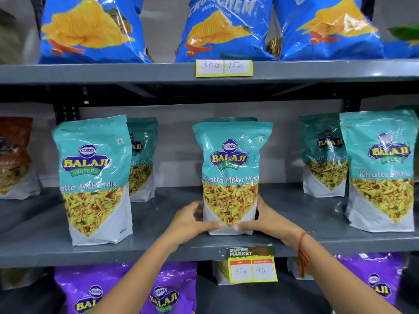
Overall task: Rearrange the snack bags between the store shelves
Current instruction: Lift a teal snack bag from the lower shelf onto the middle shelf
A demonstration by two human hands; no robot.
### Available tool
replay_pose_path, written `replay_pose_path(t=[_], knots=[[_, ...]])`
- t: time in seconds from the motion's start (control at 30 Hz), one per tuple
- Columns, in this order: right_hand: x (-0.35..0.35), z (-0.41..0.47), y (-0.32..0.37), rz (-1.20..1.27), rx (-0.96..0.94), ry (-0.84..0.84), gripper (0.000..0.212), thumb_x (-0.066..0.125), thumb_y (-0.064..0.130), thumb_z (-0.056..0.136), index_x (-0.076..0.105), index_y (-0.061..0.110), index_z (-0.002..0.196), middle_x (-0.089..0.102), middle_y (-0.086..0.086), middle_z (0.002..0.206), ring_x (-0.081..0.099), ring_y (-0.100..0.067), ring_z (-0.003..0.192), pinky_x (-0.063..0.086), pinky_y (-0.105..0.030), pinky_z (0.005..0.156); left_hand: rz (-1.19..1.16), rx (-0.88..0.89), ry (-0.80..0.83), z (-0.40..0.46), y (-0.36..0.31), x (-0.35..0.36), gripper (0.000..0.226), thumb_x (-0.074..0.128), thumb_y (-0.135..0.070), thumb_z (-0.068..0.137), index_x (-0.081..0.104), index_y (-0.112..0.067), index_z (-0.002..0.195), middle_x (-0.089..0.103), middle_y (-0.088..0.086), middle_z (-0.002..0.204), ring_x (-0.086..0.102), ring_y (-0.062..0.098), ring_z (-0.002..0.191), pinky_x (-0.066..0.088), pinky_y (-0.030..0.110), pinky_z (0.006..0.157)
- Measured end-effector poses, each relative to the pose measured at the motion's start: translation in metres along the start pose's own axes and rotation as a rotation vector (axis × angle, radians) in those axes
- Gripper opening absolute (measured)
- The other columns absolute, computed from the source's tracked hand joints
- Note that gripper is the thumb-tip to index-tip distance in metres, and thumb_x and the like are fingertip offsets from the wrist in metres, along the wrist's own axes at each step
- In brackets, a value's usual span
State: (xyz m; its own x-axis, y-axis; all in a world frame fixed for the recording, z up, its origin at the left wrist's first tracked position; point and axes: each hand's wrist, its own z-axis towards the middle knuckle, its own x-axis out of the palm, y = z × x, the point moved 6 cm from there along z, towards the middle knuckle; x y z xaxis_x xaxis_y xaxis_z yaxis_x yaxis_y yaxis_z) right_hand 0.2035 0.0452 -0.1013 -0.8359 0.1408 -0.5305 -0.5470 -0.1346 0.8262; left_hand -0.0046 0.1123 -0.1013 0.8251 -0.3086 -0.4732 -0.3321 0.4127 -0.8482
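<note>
A teal Khatta Mitha Mix bag (230,175) stands upright at the middle of the grey middle shelf (158,248). My left hand (192,219) grips its lower left corner and my right hand (266,219) grips its lower right corner, thumbs on the front. Another teal bag's top shows just behind it. More teal bags stand to the left (95,177) and right (381,171), each with one further back.
Blue chip bags (224,30) fill the top shelf. Purple bags (163,291) line the lower shelf. A brown-red bag (14,157) stands at far left. Price tags hang on the shelf edges (224,68) (252,265).
</note>
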Motion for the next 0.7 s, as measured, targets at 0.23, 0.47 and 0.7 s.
replay_pose_path(t=[0.23,0.47,0.7], knots=[[-0.022,-0.009,-0.006,-0.022,-0.008,0.02,0.101,0.091,0.04,0.057,0.035,0.038,0.141,0.058,0.018,0.135,0.055,-0.003,0.124,0.042,-0.036,0.112,0.023,0.01,-0.032,0.008,-0.009,0.017,0.08,0.089,-0.054,0.044,0.064,-0.025,0.114,0.074,-0.009,0.109,0.07,0.007,0.097,0.058,0.035,0.092],[-0.025,-0.024,-0.003,0.041,-0.037,-0.132,0.106,0.091,0.041,0.057,0.029,0.032,0.143,0.053,0.009,0.141,0.055,-0.006,0.121,0.045,-0.025,0.102,0.039,0.003,-0.096,-0.003,-0.009,0.02,0.093,0.086,-0.059,0.044,0.059,-0.021,0.125,0.071,-0.005,0.121,0.068,0.01,0.105,0.055,0.039,0.097],[-0.001,-0.094,0.069,0.002,-0.408,-0.782,0.077,0.077,0.049,0.072,0.049,0.013,0.134,0.05,0.001,0.127,0.049,-0.021,0.125,0.042,-0.045,0.108,-0.072,0.105,-0.532,-0.071,-0.028,-0.02,0.071,0.082,-0.045,0.068,0.059,-0.018,0.128,0.071,0.001,0.109,0.069,0.014,0.095,0.055,0.032,0.092]])
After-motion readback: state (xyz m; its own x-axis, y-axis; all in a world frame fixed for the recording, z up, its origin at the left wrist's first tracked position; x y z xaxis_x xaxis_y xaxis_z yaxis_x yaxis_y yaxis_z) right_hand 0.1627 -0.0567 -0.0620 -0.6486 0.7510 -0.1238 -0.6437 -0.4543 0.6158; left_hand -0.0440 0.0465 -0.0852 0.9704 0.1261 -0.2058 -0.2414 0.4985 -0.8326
